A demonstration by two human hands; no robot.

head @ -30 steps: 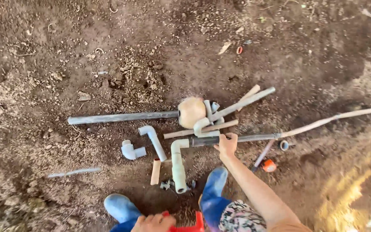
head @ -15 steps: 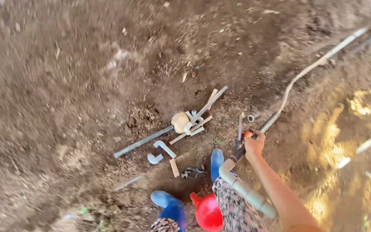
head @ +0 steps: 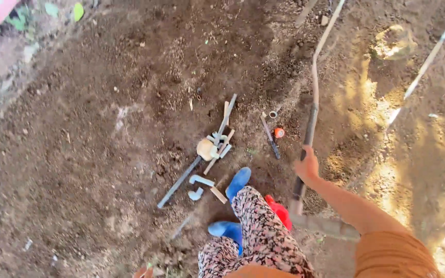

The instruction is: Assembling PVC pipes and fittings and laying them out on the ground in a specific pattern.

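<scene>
Right hand (head: 306, 166) is clamped on a long pole (head: 311, 123) running toward twelve o'clock over the soil. Left hand (head: 141, 271), at seven o'clock, is barely visible; finger state cannot be told. Advisable: grip firmly and lift clear of the pipe fittings (head: 202, 181) at nine o'clock.

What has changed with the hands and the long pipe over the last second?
The right hand left the fittings on the soil and took hold of the long pipe, lifting its near end. The person has risen, so the view is higher. The left hand is barely visible now. The pale round fitting and the grey pipe stayed put.
</scene>
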